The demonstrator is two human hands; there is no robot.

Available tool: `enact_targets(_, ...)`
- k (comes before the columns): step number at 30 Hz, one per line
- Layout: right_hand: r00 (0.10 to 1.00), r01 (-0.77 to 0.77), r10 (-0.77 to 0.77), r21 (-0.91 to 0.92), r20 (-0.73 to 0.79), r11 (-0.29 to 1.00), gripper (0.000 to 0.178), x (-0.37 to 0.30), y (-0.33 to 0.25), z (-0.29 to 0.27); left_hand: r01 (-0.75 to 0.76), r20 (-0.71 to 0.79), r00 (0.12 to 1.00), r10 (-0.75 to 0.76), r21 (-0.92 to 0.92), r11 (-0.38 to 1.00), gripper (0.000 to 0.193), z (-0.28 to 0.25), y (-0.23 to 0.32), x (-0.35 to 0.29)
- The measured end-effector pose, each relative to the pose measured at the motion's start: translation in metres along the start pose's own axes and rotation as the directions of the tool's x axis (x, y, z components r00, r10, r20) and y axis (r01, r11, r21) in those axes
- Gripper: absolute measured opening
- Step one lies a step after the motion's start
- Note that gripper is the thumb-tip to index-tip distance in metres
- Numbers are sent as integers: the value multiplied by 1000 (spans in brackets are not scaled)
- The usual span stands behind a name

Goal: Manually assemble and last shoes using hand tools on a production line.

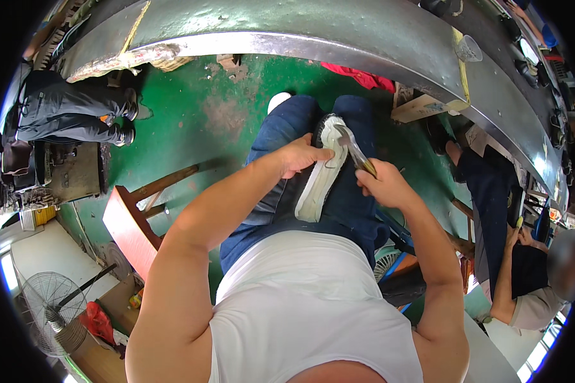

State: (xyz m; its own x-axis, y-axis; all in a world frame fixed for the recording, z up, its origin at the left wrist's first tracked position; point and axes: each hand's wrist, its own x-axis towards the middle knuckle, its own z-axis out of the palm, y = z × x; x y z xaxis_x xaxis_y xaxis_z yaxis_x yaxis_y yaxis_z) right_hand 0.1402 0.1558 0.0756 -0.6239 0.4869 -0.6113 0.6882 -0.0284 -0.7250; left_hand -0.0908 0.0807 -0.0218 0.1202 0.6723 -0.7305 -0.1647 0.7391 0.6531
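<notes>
White and shoe-shaped, a long piece (pixel 312 195) lay on a worker's lap, over blue trousers (pixel 280 133), directly beneath the left hand (pixel 297 156). That hand gripped it, thumb pressed onto the pale upper face and the other fingers bent around its left edge. Just right of the thumb, the right hand (pixel 384 184) had its fingers closed around the handle of a hammer (pixel 363 163), whose metal head sat over the piece, slightly beyond the left thumb; whether it touched could not be told.

The step in hand looked to be hammer work on the piece's far half, and the next move seemed to call for a short, controlled stroke, with the left thumb kept clear of the head and the piece held firm against the thigh.

Its long axis ran from the waist, on the near side of the left fingers, out toward the knees, leaning a little right. The rounded, dark-edged end pointed away from the body, beyond both hands' fingers. Farther past them stood a long metal worktop (pixel 236 22) above a green floor (pixel 192 127).
</notes>
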Motion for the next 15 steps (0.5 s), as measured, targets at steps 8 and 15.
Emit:
enact_targets(8,946,322,-271,-458,176,828,51,-40,25,25,105,-14,994,-106,-20,994,78,-4,9,0)
enact_targets(15,917,247,-398,-795,8,554,41,-33,1,39,86,-23,996,-86,-3,996,74,-2,3,0)
